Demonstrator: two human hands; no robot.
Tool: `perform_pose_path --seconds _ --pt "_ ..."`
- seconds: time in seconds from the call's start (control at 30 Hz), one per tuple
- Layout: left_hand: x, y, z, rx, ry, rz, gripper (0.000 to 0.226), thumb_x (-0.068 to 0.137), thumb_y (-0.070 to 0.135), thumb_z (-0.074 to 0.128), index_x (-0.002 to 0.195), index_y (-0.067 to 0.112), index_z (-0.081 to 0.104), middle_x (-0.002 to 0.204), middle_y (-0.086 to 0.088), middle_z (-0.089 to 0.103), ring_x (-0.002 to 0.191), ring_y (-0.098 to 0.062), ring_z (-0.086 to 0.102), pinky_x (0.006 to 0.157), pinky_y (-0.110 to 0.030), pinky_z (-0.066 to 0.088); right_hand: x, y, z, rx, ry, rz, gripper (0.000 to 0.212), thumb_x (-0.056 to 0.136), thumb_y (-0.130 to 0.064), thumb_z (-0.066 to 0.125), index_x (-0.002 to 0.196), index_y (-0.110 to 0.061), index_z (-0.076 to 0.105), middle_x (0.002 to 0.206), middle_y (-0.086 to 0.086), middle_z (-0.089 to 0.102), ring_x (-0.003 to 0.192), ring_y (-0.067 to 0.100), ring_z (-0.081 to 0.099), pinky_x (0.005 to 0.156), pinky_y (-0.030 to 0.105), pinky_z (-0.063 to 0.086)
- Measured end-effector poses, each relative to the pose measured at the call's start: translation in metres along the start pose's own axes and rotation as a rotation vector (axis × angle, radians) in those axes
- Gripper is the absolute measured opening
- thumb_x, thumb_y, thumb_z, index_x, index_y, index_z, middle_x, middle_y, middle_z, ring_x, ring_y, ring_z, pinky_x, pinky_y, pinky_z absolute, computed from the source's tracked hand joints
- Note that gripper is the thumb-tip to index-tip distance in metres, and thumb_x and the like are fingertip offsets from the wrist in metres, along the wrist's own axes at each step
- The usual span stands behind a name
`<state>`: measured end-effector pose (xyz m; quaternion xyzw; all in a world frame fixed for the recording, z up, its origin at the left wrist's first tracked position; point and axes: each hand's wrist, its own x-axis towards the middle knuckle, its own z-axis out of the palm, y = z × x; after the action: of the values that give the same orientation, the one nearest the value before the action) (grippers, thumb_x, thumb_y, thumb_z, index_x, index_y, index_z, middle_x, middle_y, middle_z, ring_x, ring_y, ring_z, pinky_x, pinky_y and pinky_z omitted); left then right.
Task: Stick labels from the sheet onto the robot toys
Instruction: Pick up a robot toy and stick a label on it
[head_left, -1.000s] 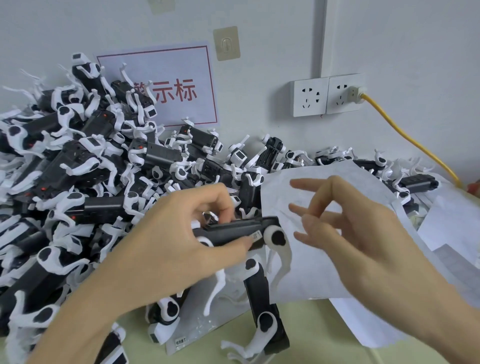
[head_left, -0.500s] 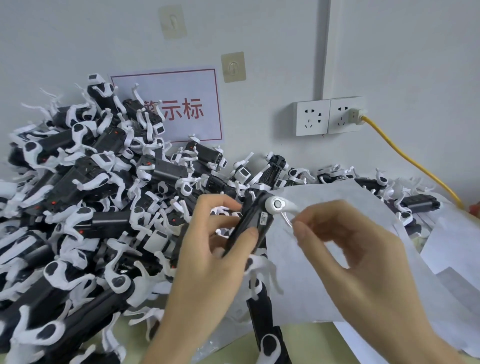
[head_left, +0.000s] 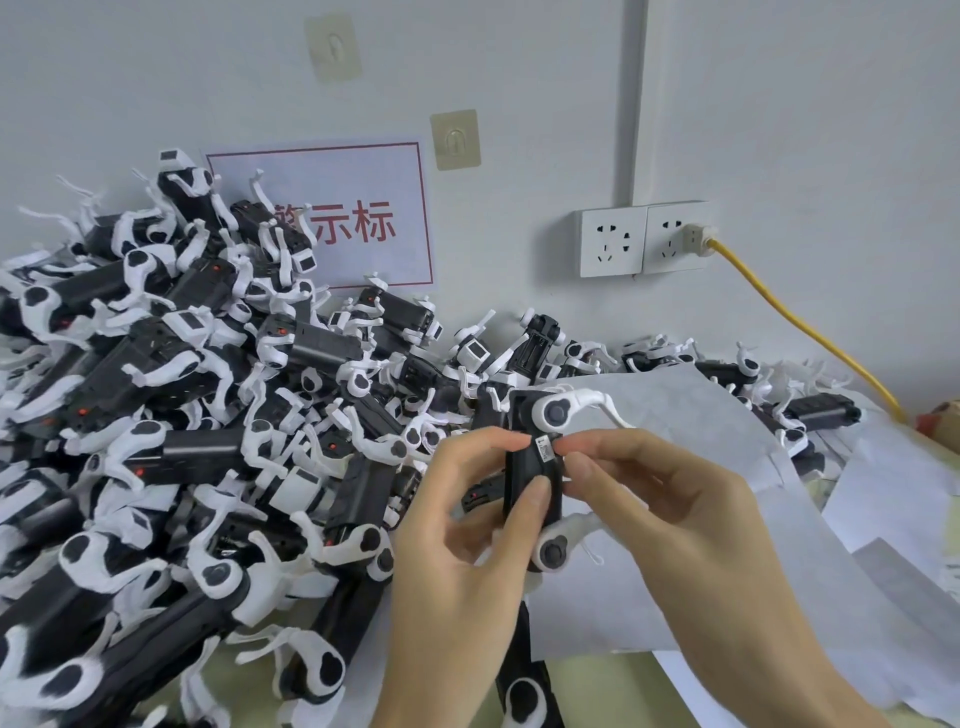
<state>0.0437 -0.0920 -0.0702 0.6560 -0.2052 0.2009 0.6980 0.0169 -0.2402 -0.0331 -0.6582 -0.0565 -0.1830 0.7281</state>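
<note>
A black robot toy (head_left: 530, 467) with white legs stands upright between my hands, above the table. My left hand (head_left: 467, 530) grips its body, thumb on the front and fingers curled round the back. A small white label (head_left: 544, 448) sits near the top of the body. My right hand (head_left: 654, 499) pinches the toy's right side, its fingertips touching the label's edge. White backing sheets (head_left: 691, 519) lie behind and under my right hand.
A big heap of black-and-white robot toys (head_left: 182, 415) fills the left and runs along the wall. A red-lettered sign (head_left: 363, 218) and wall sockets (head_left: 641, 240) with a yellow cable (head_left: 810, 332) are behind. More paper sheets (head_left: 893, 499) lie at right.
The toy was turned from lying sideways to upright and lifted. My right hand, spread open a second ago, closed onto the toy at the label.
</note>
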Motion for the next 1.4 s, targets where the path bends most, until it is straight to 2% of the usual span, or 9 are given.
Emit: perform_pose_path --seconds 0.17,0.27,0.67,0.87,0.93,1.07,1.2,1.3,1.4 --pt "-0.001 -0.002 0.001 0.001 0.002 0.048 0.028 0.094 0.018 0.073 0.121 0.027 0.07 0.122 -0.008 0.073 0.117 -0.03 0.07 0.087 -0.03 0.061 0.0 -0.001 0.0 0.019 0.005 0.02 0.01 0.09 -0.01 0.076 0.089 -0.016 0.083 0.093 -0.001 0.081 0.094 0.013 0.077 0.074 0.01 0.051" --pt "-0.001 -0.001 0.001 -0.013 0.0 0.068 0.026 0.095 0.014 0.071 0.12 0.022 0.072 0.118 -0.008 0.073 0.105 -0.019 0.075 0.082 -0.024 0.061 -0.001 0.0 0.0 0.049 0.004 0.032 0.01 0.089 -0.01 0.076 0.088 -0.016 0.084 0.095 0.0 0.082 0.096 0.014 0.077 0.076 0.01 0.051" --pt "-0.004 0.002 0.002 0.04 -0.048 0.095 0.027 0.094 0.007 0.07 0.117 0.021 0.071 0.112 0.0 0.074 0.106 -0.016 0.072 0.086 -0.026 0.06 0.002 0.003 -0.001 -0.018 -0.037 -0.012 0.003 0.085 -0.016 0.081 0.082 -0.017 0.081 0.088 0.0 0.079 0.088 0.011 0.073 0.072 0.012 0.051" --pt "-0.006 0.006 0.006 0.046 -0.015 0.074 0.025 0.093 0.011 0.072 0.115 0.023 0.069 0.109 0.003 0.074 0.092 -0.006 0.072 0.078 -0.024 0.061 0.0 0.01 0.002 -0.136 -0.047 -0.121 0.012 0.097 -0.014 0.069 0.087 -0.02 0.074 0.093 0.002 0.069 0.092 0.021 0.069 0.082 0.03 0.057" --pt "-0.007 0.005 0.006 0.024 0.024 0.03 0.027 0.095 0.01 0.076 0.115 0.026 0.068 0.111 0.003 0.075 0.089 -0.012 0.076 0.073 -0.021 0.059 -0.001 0.01 0.002 -0.13 -0.071 -0.116 0.01 0.098 -0.015 0.067 0.09 -0.017 0.072 0.092 -0.002 0.07 0.092 0.02 0.069 0.085 0.034 0.057" --pt "-0.006 0.004 0.004 -0.078 0.045 -0.092 0.038 0.095 0.005 0.075 0.12 0.031 0.065 0.114 0.0 0.077 0.082 -0.03 0.079 0.061 -0.017 0.056 0.001 0.006 0.001 -0.061 -0.078 -0.016 0.012 0.096 -0.017 0.07 0.085 -0.013 0.074 0.085 -0.005 0.073 0.084 0.011 0.069 0.076 0.018 0.053" --pt "-0.006 0.004 0.005 -0.073 0.039 -0.085 0.041 0.094 0.003 0.075 0.121 0.032 0.065 0.117 0.001 0.077 0.085 -0.031 0.079 0.067 -0.022 0.059 0.003 0.005 -0.001 -0.066 -0.058 0.127 0.013 0.091 -0.028 0.074 0.082 -0.021 0.079 0.078 -0.004 0.075 0.078 0.008 0.07 0.07 0.009 0.048" --pt "-0.007 0.004 0.007 -0.026 0.036 -0.064 0.042 0.093 0.006 0.077 0.12 0.035 0.064 0.118 0.005 0.076 0.084 -0.03 0.079 0.073 -0.026 0.061 0.003 0.007 -0.002 -0.072 -0.036 0.197 0.015 0.087 -0.038 0.075 0.087 -0.025 0.081 0.08 0.003 0.078 0.087 0.019 0.073 0.086 0.025 0.054" --pt "-0.008 0.005 0.007 -0.025 0.038 -0.073 0.046 0.09 0.015 0.081 0.125 0.039 0.063 0.119 0.007 0.076 0.084 -0.029 0.079 0.07 -0.031 0.063 0.003 0.008 -0.003 -0.081 -0.021 0.216 0.021 0.084 -0.045 0.075 0.092 -0.026 0.082 0.088 0.003 0.079 0.097 0.022 0.073 0.101 0.043 0.053"
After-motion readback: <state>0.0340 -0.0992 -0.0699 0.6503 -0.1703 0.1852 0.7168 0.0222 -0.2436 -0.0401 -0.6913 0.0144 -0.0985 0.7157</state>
